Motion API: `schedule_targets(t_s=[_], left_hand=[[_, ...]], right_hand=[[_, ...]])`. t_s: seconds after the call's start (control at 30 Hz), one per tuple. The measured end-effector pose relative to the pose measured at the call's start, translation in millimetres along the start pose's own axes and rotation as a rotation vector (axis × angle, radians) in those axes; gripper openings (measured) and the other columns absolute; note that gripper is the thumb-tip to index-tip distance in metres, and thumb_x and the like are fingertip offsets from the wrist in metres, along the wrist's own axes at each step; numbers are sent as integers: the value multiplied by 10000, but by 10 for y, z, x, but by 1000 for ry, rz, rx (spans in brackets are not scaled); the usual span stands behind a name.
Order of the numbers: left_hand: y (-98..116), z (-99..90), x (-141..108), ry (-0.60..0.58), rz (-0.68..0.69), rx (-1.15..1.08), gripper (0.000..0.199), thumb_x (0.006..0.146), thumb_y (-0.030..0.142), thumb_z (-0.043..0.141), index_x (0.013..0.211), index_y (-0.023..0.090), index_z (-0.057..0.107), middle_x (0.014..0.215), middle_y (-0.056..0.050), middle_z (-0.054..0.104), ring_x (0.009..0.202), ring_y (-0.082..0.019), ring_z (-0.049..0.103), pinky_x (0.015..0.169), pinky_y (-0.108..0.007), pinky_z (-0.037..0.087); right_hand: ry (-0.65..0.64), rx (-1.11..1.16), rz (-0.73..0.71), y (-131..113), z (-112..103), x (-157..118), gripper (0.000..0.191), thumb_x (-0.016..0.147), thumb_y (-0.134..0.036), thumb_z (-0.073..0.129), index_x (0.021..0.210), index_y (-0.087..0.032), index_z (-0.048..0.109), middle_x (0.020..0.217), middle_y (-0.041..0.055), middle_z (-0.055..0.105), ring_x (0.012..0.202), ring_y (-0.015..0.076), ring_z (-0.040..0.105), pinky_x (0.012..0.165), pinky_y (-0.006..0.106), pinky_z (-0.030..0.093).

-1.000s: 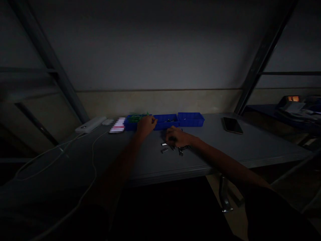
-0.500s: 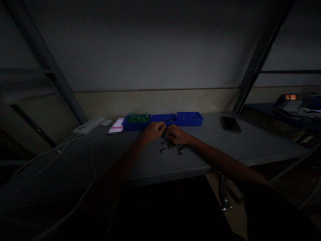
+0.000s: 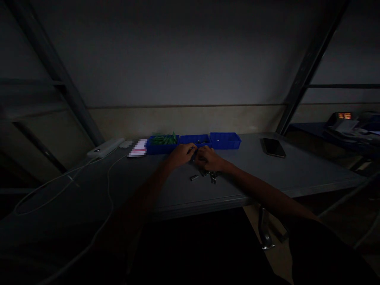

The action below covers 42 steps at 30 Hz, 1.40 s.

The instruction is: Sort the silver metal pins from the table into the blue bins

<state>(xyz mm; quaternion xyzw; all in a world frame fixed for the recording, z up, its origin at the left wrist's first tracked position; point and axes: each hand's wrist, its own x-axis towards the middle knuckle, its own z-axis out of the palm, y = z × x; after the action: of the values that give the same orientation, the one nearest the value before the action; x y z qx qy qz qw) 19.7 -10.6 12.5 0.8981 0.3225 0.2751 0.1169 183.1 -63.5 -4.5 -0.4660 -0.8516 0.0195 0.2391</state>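
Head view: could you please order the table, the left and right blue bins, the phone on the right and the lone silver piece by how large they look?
1. Table
2. Left blue bin and right blue bin: too alike to rank
3. Phone
4. Silver piece

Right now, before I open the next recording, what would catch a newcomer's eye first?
Three blue bins stand out in the dim light, lined up along the back of the grey table, green pieces filling the left one. In front of them, the left hand and right hand are close together, with small metal parts on the near side of the right hand. At the far right, an orange display glows.
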Motion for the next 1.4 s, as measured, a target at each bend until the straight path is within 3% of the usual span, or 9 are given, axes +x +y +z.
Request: schedule_targets(t_s=[0.13,0.27,0.4,0.53,0.63,0.77,1.03,1.23,1.4], left_hand=[[103,-15,-23,-1,46,-96,291,858,265,370,1015,145,584,780,-39,647,700,-154,603,657,-255,451],[134,9,-26,-11,90,-136,291,797,221,486,1076,152,534,790,-21,625,622,-124,567,595,-235,436],[70,49,5,24,82,-173,186,793,210,496,965,169,552,857,-29,639,733,-141,599,679,-254,458],[9,56,19,70,39,-154,170,833,275,446,900,164,556,840,-37,648,776,-158,604,703,-262,455],[5,44,11,80,1,-63,251,864,326,386,772,163,554,698,-23,621,668,-152,579,639,-258,430],[34,28,1,51,-14,-23,348,880,366,348,649,171,521,581,-5,569,580,-138,547,582,-247,402],[52,-1,-2,71,55,-160,222,810,236,473,1004,169,559,762,-17,642,687,-141,606,619,-240,461],[63,-1,-3,114,108,-101,175,785,171,488,933,180,581,912,-38,663,824,-157,614,745,-280,489],[79,-20,0,164,145,-76,174,799,183,478,924,187,599,956,-26,676,866,-163,624,818,-292,484]], right_hand=[[144,258,127,194,-31,40,271,862,-379,457,819,-144,585,803,37,585,778,146,498,738,290,383],[148,546,199,255,-29,52,467,806,-580,437,801,-132,569,721,10,544,664,120,475,618,249,371],[125,651,211,215,-21,52,570,756,-682,404,739,-132,552,636,-10,484,584,102,424,535,233,317],[180,497,164,168,-45,29,453,813,-572,428,788,-139,562,676,4,528,618,113,456,570,236,340],[245,229,77,133,-65,4,278,820,-415,511,883,-149,566,760,26,575,677,126,492,644,247,361],[282,38,0,97,-68,-12,184,834,-327,505,851,-157,571,784,49,592,718,141,512,674,252,365],[357,146,63,160,-25,16,164,818,-297,488,758,-159,553,698,10,556,636,111,487,606,225,355],[335,208,75,155,-32,18,156,799,-291,508,735,-155,545,658,-4,539,601,103,474,582,221,348],[355,111,57,119,-79,2,155,810,-310,530,802,-160,571,727,28,579,673,133,511,642,247,374]])
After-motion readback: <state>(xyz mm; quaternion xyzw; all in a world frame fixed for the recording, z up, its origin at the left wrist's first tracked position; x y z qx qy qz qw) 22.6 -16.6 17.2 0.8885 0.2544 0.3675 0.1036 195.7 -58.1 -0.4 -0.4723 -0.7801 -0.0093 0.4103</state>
